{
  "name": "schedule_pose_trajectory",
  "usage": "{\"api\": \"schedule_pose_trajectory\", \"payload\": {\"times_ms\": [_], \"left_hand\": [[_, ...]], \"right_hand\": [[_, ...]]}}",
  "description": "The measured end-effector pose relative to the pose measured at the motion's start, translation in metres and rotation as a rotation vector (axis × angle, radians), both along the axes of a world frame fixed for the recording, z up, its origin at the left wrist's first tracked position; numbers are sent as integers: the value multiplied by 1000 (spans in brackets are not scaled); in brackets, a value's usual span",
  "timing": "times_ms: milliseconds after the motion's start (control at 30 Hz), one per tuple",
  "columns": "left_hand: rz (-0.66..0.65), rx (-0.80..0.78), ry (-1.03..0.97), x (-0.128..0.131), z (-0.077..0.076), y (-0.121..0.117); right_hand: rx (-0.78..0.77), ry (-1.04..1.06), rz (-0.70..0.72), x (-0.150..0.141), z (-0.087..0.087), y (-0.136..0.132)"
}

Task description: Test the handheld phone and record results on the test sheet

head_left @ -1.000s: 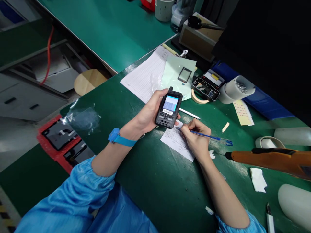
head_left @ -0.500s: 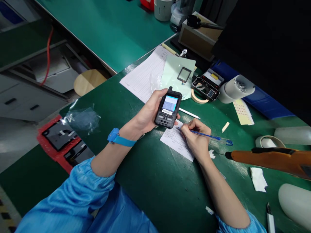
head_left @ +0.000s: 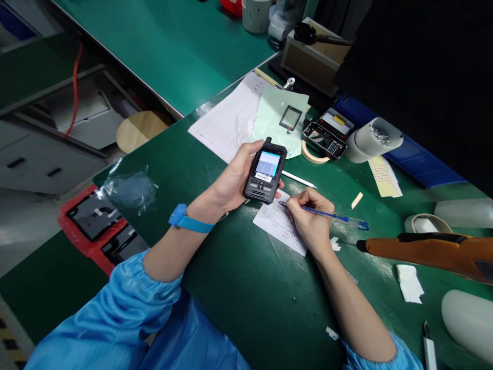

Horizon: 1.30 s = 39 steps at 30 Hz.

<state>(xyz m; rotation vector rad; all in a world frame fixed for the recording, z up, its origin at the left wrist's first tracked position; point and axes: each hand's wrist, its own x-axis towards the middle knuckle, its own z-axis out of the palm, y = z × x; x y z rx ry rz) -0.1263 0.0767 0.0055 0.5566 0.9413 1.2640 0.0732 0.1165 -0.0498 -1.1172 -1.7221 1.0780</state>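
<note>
Wrapped around a black handheld radio [head_left: 265, 172] with a lit screen and a stubby antenna, my left hand [head_left: 233, 180] holds it face up over the green table. A blue strap [head_left: 190, 221] circles that wrist. My right hand [head_left: 313, 215] pinches a blue pen [head_left: 335, 217], its tip at the upper part of a small white paper [head_left: 279, 226] covered in handwriting. The radio covers the paper's upper left edge. Behind the radio lies a thin white stick [head_left: 298, 179].
Beyond are ruled sheets [head_left: 221, 123], a pale green sheet [head_left: 269, 110] bearing a small screen part [head_left: 290, 118], an opened device casing [head_left: 325, 140] and a tape roll [head_left: 314, 154]. An orange electric screwdriver [head_left: 423, 252] lies right, near a knife [head_left: 429, 344]. Clear plastic bags [head_left: 129, 189] sit left.
The radio in my left hand has shifted very slightly left with the whole view. Both hands keep the same grip, and the pen tip stays at nearly the same spot.
</note>
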Motion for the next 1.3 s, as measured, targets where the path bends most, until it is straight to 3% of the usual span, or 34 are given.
{"api": "schedule_pose_trajectory", "payload": {"times_ms": [400, 700, 1300], "left_hand": [[-22, -10, -10, -2, 1, 0], [-1, -13, 10, -1, 2, 0], [-23, -22, 9, -1, 3, 0]], "right_hand": [[-66, 146, -87, -1, 9, -3], [-22, 12, 15, 2, 3, -3], [12, -29, -11, 1, 3, -4]]}}
